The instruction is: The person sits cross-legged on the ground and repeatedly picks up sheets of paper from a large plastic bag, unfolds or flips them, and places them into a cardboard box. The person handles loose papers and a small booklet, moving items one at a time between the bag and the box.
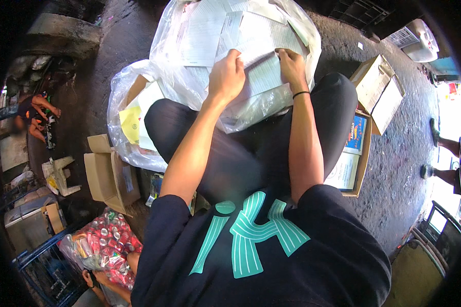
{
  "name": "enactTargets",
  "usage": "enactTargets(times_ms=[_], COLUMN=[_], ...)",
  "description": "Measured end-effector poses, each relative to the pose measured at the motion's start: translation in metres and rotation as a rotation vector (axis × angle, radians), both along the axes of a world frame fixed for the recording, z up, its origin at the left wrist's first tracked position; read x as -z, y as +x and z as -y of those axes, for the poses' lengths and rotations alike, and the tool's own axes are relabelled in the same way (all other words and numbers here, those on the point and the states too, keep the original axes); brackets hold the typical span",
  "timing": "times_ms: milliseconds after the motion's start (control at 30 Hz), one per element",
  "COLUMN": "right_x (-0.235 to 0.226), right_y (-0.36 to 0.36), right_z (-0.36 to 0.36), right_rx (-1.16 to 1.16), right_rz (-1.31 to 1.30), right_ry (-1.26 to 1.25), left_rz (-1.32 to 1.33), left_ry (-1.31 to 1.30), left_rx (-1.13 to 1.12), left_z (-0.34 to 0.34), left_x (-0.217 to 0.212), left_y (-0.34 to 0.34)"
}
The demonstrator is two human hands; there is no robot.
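Note:
My left hand [228, 77] and my right hand [293, 69] are raised in front of me, fingers closed on the edges of a white printed sheet of paper [256, 51] stretched between them. Some fingertips are hidden behind the hands and paper. Right under it, a large clear plastic bag [161, 48] stands open between my bent knees, filled with loose printed papers [205, 33]. A dark band circles my right wrist.
On the left are another plastic bag [117, 105] of papers and an open cardboard box [102, 171]. A bag of crushed cans [110, 238] lies lower left, beside another person's hands. To the right stand cardboard boxes [371, 84]. Other people are at both sides.

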State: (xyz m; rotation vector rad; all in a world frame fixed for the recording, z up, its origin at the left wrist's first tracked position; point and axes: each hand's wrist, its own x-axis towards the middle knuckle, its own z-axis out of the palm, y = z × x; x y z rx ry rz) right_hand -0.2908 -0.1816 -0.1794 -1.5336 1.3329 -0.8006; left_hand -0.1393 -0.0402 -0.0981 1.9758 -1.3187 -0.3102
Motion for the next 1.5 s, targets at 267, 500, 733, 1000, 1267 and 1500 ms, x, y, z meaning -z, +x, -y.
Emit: enactTargets(times_ms=[267, 500, 733, 1000, 1267, 1500], right_x=[-0.07, -0.084, -0.09, -0.094, -0.106, -0.094], right_y=[0.008, 0.015, 0.021, 0.033, 0.031, 0.031], right_z=[-0.039, -0.066, -0.08, -0.097, -0.101, -0.11], right_rx=[-0.158, -0.443, -0.385, -0.655, -0.766, -0.431], right_rz=[0.341, 0.582, 0.57, 0.848, 1.176, 0.773], right_ry=[-0.234, -0.128, 0.018, 0.119, 0.337, 0.169], left_rz=[-0.402, -0.985, -1.064, -0.435, -0.177, -0.214], left_ry=[-0.305, -0.466, -0.547, -0.474, -0.245, -0.46], left_rx=[0.122, 0.023, -0.246, -0.615, -0.458, -0.466], left_z=[-0.036, -0.058, -0.103, -0.154, -0.137, -0.136], left_x=[-0.121, -0.132, -0.093, -0.064, -0.086, -0.082], left_y=[0.01, 0.029, 0.07, 0.094, 0.076, 0.062])
